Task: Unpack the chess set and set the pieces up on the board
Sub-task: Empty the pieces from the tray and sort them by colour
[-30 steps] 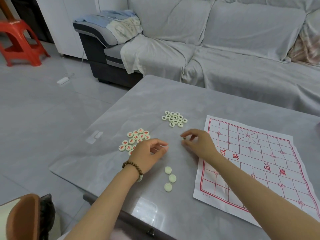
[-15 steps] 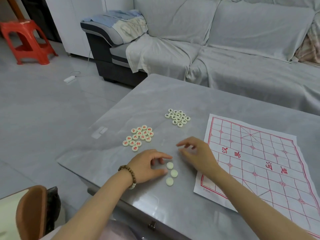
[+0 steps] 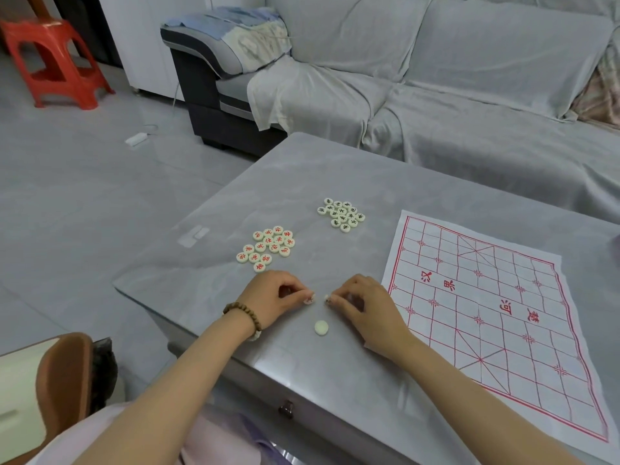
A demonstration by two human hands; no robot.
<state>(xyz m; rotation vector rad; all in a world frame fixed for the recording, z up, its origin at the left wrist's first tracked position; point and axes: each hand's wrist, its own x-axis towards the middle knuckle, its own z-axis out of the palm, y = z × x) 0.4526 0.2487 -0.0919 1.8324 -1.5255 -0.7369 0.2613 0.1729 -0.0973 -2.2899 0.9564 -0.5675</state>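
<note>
At the lower centre of the frame, the left hand point(image 3: 278, 297) pinches a chess piece point(image 3: 309, 299) and the right hand point(image 3: 365, 307) pinches a second piece point(image 3: 327, 298), both seemingly tipped on edge on the table point(image 3: 335, 169). A blank piece point(image 3: 321, 327) lies just below them. The red pile point(image 3: 266, 248) and black pile point(image 3: 341, 214) sit above, and the paper board point(image 3: 486, 313) lies at the right.

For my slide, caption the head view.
Left hand and right hand each pinch a piece; red pile, black pile and board wait.
</note>
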